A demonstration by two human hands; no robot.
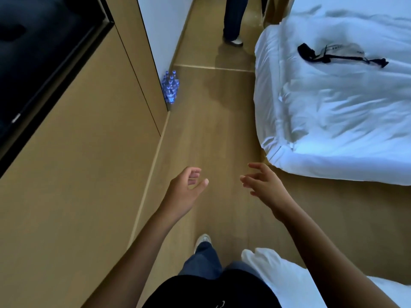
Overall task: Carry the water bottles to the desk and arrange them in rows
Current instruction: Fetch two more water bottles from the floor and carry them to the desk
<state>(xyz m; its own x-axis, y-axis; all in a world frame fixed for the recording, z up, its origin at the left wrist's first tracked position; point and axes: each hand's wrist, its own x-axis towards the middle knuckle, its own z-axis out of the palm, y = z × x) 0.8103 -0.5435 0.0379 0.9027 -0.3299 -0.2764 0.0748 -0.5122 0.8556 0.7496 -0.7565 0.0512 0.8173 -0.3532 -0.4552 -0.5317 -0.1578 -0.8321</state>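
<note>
**A:** What does the head view show of the two hands?

**B:** Both are raised over the wooden floor (206, 134), empty. The left hand (184, 192) has loosely curled fingers with the thumb held apart from them; nothing lies between. The right hand (263, 185) has its fingers spread and slightly bent, likewise holding nothing. The two hands are near each other but do not touch.

**A:** Where are the water bottles?

**B:** The water bottles (170, 87) stand upright in a tight cluster on the floor, well ahead of the hands, against the foot of the white wall (160, 30) where it meets the corner of the wood panelling (84, 152). They are clear with blue caps and blue labels; their number cannot be told at this size.

**A:** And the surroundings?

**B:** A dark television screen (40, 54) is mounted on the panelling at upper left. A bed (333, 112) with rumpled white linen fills the right side; a black strap (338, 55) lies on it. A second patch of white bedding (278, 274) shows at lower right, beneath the right forearm. The wearer's light shoe (202, 241) and blue trouser leg (204, 261) appear at the bottom centre. At the top, another person's dark trouser legs (233, 18) and one light shoe stand on the floor beyond the bottles.
</note>
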